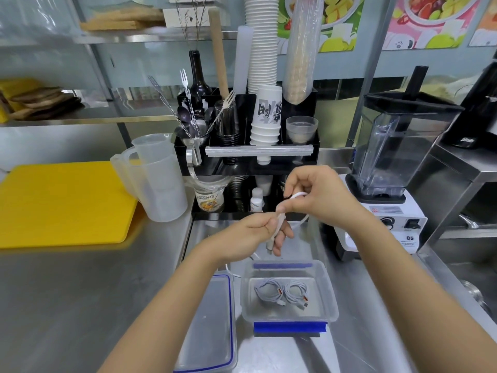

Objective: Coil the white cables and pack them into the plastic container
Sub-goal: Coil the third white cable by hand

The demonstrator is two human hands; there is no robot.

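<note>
Yellow cutting board (61, 203): lying on the steel counter (80, 305), far left of the plastic container (289, 292). Clear jugs (156, 179): standing left of and behind the container. Lid (209, 321), blue-rimmed: resting just left of the container. Left hand (250, 238): hovering above the container, its grip pinching the bundled end of a white cable (279, 224), connectors hanging down beneath the fingers. Container: sitting open, already holding two coiled cables (282, 292) side by side on its floor. Right hand (317, 195): working above the container, its grip curled round a loop of the same cable, apparently winding it. A slack strand is trailing down toward the counter behind the container. Blender (392, 168): standing right of and behind it. Handling judgement: cable is looking light, limp and springy, likely uncoiling if released; holding is best at the gathered loops, not the plugs.
</note>
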